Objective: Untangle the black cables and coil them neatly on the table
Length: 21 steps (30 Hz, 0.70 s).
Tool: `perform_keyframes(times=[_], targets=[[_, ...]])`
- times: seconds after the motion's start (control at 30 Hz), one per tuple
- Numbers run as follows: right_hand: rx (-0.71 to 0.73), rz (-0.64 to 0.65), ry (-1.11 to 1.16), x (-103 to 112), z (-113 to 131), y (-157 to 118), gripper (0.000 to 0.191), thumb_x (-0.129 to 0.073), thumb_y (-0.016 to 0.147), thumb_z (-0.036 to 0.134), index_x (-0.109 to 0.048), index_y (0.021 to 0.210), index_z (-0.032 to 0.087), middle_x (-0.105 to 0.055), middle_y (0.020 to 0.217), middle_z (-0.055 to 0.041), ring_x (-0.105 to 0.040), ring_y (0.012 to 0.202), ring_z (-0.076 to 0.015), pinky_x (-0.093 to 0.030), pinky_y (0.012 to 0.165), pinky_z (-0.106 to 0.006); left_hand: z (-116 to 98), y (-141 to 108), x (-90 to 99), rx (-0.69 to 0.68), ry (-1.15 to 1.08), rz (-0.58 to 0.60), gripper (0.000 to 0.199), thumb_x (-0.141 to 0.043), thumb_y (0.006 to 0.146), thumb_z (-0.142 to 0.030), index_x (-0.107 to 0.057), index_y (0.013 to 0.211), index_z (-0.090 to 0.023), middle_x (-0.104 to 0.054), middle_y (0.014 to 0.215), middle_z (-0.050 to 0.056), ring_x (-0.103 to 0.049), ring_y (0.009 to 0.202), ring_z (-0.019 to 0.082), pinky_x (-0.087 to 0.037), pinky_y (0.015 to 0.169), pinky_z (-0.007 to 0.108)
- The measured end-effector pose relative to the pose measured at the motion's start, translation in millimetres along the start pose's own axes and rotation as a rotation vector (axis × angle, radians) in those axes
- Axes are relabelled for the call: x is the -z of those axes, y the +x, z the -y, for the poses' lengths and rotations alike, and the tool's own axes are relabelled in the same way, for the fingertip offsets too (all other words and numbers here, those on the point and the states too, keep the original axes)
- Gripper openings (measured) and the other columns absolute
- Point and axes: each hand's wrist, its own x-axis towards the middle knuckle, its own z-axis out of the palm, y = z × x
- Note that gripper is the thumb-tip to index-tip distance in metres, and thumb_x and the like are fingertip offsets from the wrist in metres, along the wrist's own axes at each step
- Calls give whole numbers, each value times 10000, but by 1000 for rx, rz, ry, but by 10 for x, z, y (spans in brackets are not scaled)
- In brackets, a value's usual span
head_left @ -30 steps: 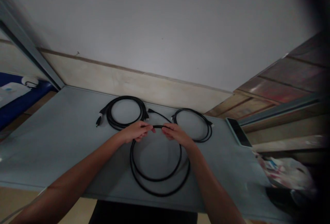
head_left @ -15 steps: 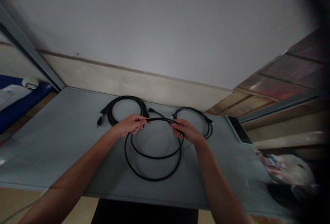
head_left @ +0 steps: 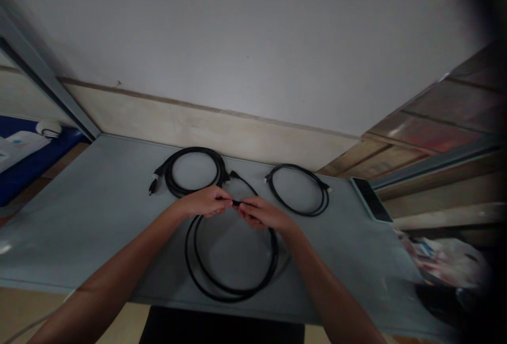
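Observation:
Both hands pinch the top of a loosely looped black cable (head_left: 237,296), close together over the middle of the grey table. My left hand (head_left: 208,201) is closed on it from the left. My right hand (head_left: 263,212) is closed on it from the right, with a short black piece showing between the fingertips. The loops hang or lie below the hands, and one end with a black plug (head_left: 234,174) lies behind them. A thicker coiled black cable (head_left: 170,170) is behind my left hand. Another coiled black cable (head_left: 299,211) lies behind and right of my right hand.
A phone (head_left: 371,200) lies near the grey table's (head_left: 99,196) right edge. A blurred plastic bag (head_left: 455,262) is at the far right. Beyond the left edge is a blue surface (head_left: 59,149) with a white item on it. A pale wall (head_left: 237,69) rises behind the table.
My right hand has moved left and slightly down, close to my left hand. My left hand has shifted slightly right and down. The held cable's loops now reach lower and the arc between the hands is gone.

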Motion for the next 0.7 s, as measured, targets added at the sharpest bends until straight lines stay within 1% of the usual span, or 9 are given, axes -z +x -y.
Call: perform_keyframes(times=[0.07,0.13,0.2,0.27,0.37,0.47,0.6,0.7], targets=[[26,-61,43,-3,-10,37,422,-655,839,585,-536,792,183,-334,533,101,-255,396,-37,-177,342,-170,-15,14,-31,-12,-73,-30,438,-604,860,-569,-626,915,-135,-437,651,-43,-307,436,42,-212,397,200],[76,-141,112,41,-24,62,426,-683,814,579,-521,764,189,-308,517,106,-225,392,-37,-155,347,-175,-37,23,-34,-28,-192,-61,435,-624,856,-554,-627,962,-131,-406,638,-56,-272,444,39,-180,405,193],[139,-216,180,124,-38,63,417,-688,811,567,-515,744,194,-287,488,111,-196,371,-39,-132,341,-186,-61,22,-3,-37,-296,-58,439,-648,856,-520,-632,1031,-118,-359,623,-73,-240,455,38,-155,417,188],[201,-279,235,228,-42,35,401,-685,820,545,-507,722,198,-275,466,112,-177,352,-40,-120,334,-197,-81,9,49,-41,-356,-43,436,-663,859,-488,-636,1059,-102,-328,621,-80,-219,464,35,-136,426,184],[292,-375,292,370,-12,-47,371,-686,837,495,-508,705,198,-276,453,109,-174,337,-40,-126,329,-203,-96,-17,126,-35,-404,-65,400,-686,849,-458,-636,1002,-93,-334,627,-75,-201,467,27,-113,427,183],[380,-465,373,434,40,-118,334,-686,851,447,-526,705,192,-260,453,109,-171,332,-38,-142,330,-200,-90,-34,166,-48,-426,-99,366,-698,843,-432,-632,957,-90,-339,620,-72,-211,470,29,-122,427,181],[446,-517,485,372,67,-97,313,-687,853,430,-550,716,185,-249,483,105,-170,341,-34,-173,330,-192,-42,-32,194,-77,-431,-107,337,-668,868,-409,-637,980,-93,-337,611,-74,-217,471,33,-165,435,181],[436,-475,515,301,53,-33,289,-694,850,426,-573,749,184,-265,516,98,-187,359,-34,-202,342,-191,8,-16,228,-67,-438,-139,328,-653,876,-410,-631,984,-102,-335,606,-77,-208,457,31,-150,427,182]])
